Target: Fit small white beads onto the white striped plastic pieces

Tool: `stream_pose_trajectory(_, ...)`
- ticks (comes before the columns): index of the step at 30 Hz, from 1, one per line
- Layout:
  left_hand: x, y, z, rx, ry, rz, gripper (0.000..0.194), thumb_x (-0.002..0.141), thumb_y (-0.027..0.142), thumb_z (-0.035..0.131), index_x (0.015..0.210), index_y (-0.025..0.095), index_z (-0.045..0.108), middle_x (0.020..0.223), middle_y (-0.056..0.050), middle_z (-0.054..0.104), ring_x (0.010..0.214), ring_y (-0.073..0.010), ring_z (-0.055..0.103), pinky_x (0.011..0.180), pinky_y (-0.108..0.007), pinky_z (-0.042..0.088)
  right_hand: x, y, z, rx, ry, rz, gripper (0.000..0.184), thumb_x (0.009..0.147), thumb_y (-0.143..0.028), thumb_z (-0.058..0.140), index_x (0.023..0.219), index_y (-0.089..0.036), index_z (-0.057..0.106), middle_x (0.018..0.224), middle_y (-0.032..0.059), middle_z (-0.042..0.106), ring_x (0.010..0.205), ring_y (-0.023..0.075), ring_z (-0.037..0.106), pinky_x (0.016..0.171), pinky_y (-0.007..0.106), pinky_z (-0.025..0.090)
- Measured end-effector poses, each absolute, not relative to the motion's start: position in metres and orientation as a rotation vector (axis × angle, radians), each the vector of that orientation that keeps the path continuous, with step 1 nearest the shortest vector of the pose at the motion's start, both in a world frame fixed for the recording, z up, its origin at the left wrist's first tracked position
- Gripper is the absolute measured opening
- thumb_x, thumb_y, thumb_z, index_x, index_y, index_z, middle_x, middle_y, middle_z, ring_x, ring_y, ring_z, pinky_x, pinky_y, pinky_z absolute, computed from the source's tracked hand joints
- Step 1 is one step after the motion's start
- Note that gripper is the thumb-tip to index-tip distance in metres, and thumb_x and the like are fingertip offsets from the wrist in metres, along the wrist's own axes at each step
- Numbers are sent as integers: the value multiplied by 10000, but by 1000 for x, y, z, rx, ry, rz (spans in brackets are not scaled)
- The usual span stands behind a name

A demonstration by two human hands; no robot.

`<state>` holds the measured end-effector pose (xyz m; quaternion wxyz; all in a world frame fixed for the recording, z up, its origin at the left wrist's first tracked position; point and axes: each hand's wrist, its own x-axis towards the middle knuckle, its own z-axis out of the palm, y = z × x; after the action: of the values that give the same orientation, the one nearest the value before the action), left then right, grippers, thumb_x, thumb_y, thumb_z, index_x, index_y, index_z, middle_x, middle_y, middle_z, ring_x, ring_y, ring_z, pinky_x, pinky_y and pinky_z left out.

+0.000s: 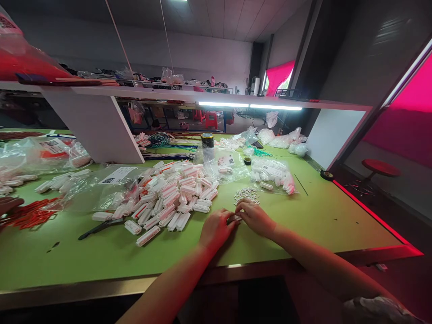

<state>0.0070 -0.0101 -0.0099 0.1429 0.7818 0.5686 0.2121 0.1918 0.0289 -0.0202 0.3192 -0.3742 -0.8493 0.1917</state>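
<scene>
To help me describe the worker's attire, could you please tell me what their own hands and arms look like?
The left hand and right hand are bare, without gloves; no watch or bracelet shows. Both forearms are uncovered. A pale, greyish, crumpled fabric sleeve shows on the right arm; no left sleeve is visible.

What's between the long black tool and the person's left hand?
White plastic pieces lie nearest the tool, then bare green tabletop up to the left hand, in the head view.

Tube lights (223, 104) glow beneath a shelf (189, 95), near grey walls (216, 51) and pink curtains (281, 75).
</scene>
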Motion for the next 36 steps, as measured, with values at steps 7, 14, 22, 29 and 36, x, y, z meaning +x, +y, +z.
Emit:
stream_pose_trajectory(7, 8, -11, -9, 2245, 1647, 589, 224, 941, 371, 657, 1071, 221, 761, 978, -50, 738, 924, -217, 675, 816, -300, 459, 190, 23, -14, -1069, -2372, 318, 190, 989, -97, 482, 941, -181, 646, 1040, 62, 628, 921, 158, 616, 823, 273, 489)
stream_pose_trajectory(14, 8, -11, -6, 2219, 1652, 601, 258, 931, 337, 672, 1134, 190, 732, 1022, -63, 746, 963, -232, 679, 841, -318, 472, 186, 24, -14, -1107, -2306, 401, 171, 938, -69, 568, 867, -186, 671, 978, 39, 640, 904, 157, 613, 821, 268, 470)
stream_pose_trajectory(22, 6, -11, -16, 2315, 1666, 636, 305, 953, 383, 650, 1189, 204, 724, 1041, -65, 753, 985, -240, 689, 878, -328, 491, 212, 41, 4, -1155, -2028, 554, 18, 898, -163, 692, 896, -179, 699, 884, 12, 668, 734, 132, 582, 689, 243, 447)
stream_pose_trajectory(29, 6, -15, -19, 2651, 1621, 565, 208, 997, 304, 593, 1114, 227, 747, 987, -62, 743, 896, -223, 685, 789, -321, 504, 237, 41, 9, -1323, -2350, 367, 136, 908, -110, 659, 795, -172, 703, 826, 26, 677, 781, 151, 600, 709, 245, 408)
stream_pose_trajectory(36, 10, -15, -18, 2828, 1600, 389, 180, 986, 200, 591, 1079, 154, 738, 992, -91, 740, 879, -238, 679, 776, -353, 530, 221, 31, -4, -1457, -2482, 219, 176, 994, -173, 562, 936, -177, 728, 1002, 71, 699, 873, 170, 650, 733, 242, 428)
